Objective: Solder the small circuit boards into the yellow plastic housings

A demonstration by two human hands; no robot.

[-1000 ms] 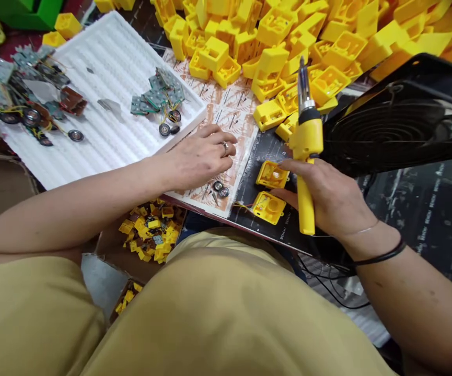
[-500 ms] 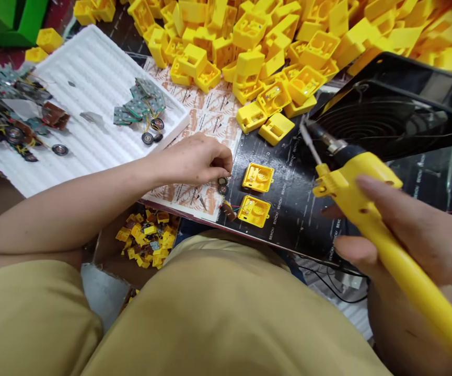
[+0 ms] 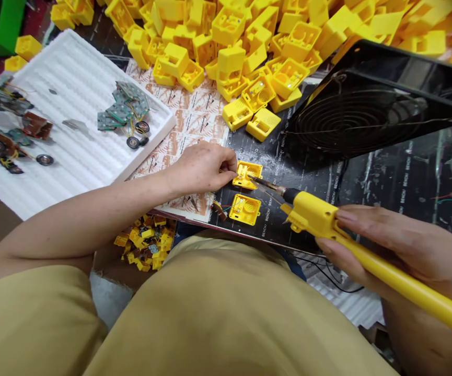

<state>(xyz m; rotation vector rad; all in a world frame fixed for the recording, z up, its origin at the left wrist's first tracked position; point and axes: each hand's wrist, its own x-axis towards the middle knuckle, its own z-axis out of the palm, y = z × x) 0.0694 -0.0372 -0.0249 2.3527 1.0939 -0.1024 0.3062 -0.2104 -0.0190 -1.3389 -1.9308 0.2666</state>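
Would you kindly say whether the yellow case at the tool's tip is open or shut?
Open: the yellow case shows its hollow inside facing up, uncovered.

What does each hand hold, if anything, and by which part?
The right hand holds the yellow soldering iron by its handle; whether the left hand holds anything cannot be told.

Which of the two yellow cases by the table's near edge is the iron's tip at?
The far case, beside the left hand; the iron points into it, not the near case.

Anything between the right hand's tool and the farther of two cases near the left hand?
Nothing visible: the right hand holds the soldering tool with its tip at the farther case; the left hand is at its left edge.
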